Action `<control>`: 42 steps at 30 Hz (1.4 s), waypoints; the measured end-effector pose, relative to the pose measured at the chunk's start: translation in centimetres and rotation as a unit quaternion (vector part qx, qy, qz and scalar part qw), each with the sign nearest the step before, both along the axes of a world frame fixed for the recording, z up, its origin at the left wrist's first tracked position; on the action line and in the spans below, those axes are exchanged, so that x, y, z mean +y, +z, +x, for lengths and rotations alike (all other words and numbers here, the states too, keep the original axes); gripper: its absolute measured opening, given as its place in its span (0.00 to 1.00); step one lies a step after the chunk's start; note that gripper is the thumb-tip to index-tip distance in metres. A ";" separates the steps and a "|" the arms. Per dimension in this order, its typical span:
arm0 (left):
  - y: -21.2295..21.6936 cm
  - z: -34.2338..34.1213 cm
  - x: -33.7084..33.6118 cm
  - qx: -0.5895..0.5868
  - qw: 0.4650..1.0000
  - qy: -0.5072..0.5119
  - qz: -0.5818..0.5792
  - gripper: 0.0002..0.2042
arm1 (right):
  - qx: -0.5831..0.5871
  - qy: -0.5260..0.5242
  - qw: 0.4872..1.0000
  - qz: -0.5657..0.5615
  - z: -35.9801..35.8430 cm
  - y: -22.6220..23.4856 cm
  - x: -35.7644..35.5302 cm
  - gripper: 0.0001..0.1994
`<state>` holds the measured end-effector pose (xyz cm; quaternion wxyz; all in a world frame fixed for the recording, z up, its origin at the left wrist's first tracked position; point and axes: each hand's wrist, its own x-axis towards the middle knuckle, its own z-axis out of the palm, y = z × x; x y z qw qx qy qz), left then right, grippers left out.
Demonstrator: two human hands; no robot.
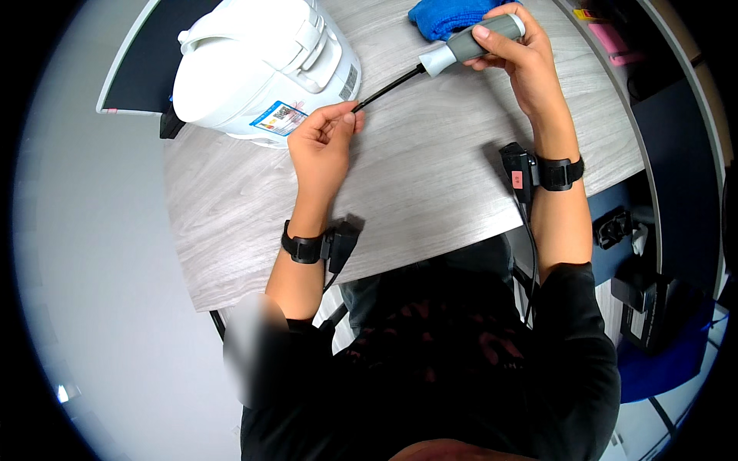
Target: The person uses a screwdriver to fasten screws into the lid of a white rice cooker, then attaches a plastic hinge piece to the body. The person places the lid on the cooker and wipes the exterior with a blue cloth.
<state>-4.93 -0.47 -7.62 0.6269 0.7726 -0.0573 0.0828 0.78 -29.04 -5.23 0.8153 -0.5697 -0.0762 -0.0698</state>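
Well, from my head view the screwdriver [438,59] slants above the far half of the desk [430,169], its butt toward the far right. My right hand [530,65] is wrapped around the thick grey handle [466,44], and my left hand [327,134] pinches the far-from-handle end of the thin black shaft [392,87]. I judge it light enough for one hand, rigid and not fragile, heavier toward the handle; the shaft looks smooth and may slip, so the fat grip is where I'd take hold. Just beyond my left hand stands a white lidded cooker [223,96], its lid down, so I can't tell what is inside. A soft, bunched blue cloth [442,17] lies at the far side, beside the handle.
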 end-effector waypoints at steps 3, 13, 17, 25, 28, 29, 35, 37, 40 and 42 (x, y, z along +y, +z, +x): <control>0.9 -0.2 0.2 -0.001 1.000 -0.014 -0.021 0.09 | -0.047 -0.029 0.998 -0.033 0.4 -0.8 0.2 0.15; 3.7 -0.9 0.1 -0.048 0.997 -0.054 0.016 0.16 | 0.000 0.013 0.999 0.034 0.9 -1.0 -0.4 0.12; 6.3 -2.5 1.5 -0.161 0.975 -0.025 0.150 0.20 | -0.008 0.010 0.997 0.078 0.8 -0.8 -1.1 0.11; 11.7 -1.0 3.4 -0.392 0.784 0.133 0.462 0.20 | -0.042 -0.039 0.993 0.099 0.5 -0.6 -1.0 0.14; 11.5 0.4 3.7 -0.362 0.791 0.131 0.475 0.20 | -0.047 -0.055 0.993 0.098 0.5 -0.6 -0.6 0.15; 11.3 0.7 3.7 -0.358 0.791 0.134 0.477 0.20 | -0.051 -0.058 0.992 0.098 0.5 -0.8 -0.6 0.15; 10.7 1.6 3.0 -0.361 0.776 0.164 0.490 0.20 | -0.047 -0.074 0.990 0.111 0.5 -0.6 -0.4 0.16; 10.6 1.7 2.5 -0.367 0.773 0.167 0.490 0.20 | -0.046 -0.084 0.989 0.114 0.6 -0.6 -0.4 0.16; 10.2 2.0 2.0 -0.385 0.754 0.184 0.499 0.21 | -0.048 -0.101 0.986 0.120 0.5 -0.6 -0.4 0.16; 10.0 2.0 1.5 -0.387 0.752 0.196 0.497 0.21 | -0.054 -0.103 0.986 0.122 0.6 -0.6 -0.6 0.15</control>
